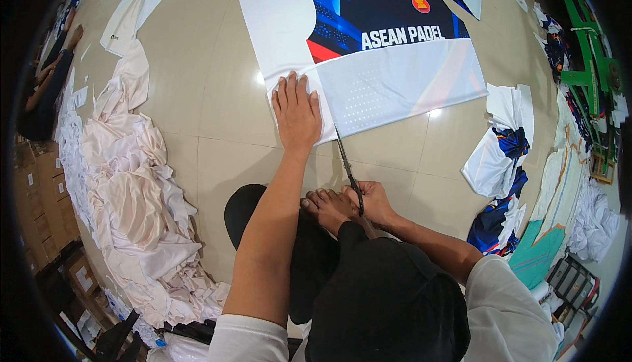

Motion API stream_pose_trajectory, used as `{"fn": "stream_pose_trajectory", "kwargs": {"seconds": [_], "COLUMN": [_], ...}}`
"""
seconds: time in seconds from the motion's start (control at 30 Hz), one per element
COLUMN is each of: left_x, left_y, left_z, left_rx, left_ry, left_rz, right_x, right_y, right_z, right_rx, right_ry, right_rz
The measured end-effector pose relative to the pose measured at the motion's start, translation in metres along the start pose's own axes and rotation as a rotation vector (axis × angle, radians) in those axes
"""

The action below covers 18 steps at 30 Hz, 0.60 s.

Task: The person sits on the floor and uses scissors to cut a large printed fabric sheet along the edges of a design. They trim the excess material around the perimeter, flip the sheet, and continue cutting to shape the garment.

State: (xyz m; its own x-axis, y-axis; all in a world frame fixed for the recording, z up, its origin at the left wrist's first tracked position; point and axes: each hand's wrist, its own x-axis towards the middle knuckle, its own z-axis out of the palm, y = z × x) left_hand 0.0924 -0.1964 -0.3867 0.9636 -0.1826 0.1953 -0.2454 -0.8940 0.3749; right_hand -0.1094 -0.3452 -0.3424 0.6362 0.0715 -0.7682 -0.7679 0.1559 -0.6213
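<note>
at the far left another person (49, 85) sits near a stack of cardboard boxes (49, 194), and next to them a long heap of pale cloth (131, 191) runs over the tiled floor (224, 99). just right of the middle of that floor, in front of the person, lies the printed shirt piece (388, 20), its lower part folded up so that the pale back shows. along its left side the white margin (280, 33) is still there, so that side looks unfinished. the left hand (296, 115) lies flat on this margin, fingers a little apart, gripping nothing. the scissors (347, 161) point at the lower edge, where margin and fold meet; how far any cut runs in from there i cannot tell. the right hand (370, 201) is closed around their handles, beside a bare foot (329, 207). the right side of the shirt piece shows no white border, so trimming there seems done; the neckline is cut off by the view, so its state is unclear. farther right lie white and blue scraps (503, 158), then a teal cloth (540, 250) and a green frame (589, 66).
</note>
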Motion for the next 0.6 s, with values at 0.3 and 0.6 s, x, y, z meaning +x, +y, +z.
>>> {"fn": "stream_pose_trajectory", "kwargs": {"seconds": [0.3, 0.6], "left_x": [0.001, 0.001], "left_y": [0.0, 0.001], "left_z": [-0.001, -0.002], "left_rx": [-0.002, -0.003], "left_ry": [-0.008, -0.011], "left_rz": [-0.011, -0.011], "right_x": [0.014, 0.033], "right_y": [-0.001, -0.013], "right_z": [-0.006, 0.004], "right_rx": [0.014, 0.027], "right_ry": [-0.015, 0.007], "right_rz": [-0.032, -0.014]}}
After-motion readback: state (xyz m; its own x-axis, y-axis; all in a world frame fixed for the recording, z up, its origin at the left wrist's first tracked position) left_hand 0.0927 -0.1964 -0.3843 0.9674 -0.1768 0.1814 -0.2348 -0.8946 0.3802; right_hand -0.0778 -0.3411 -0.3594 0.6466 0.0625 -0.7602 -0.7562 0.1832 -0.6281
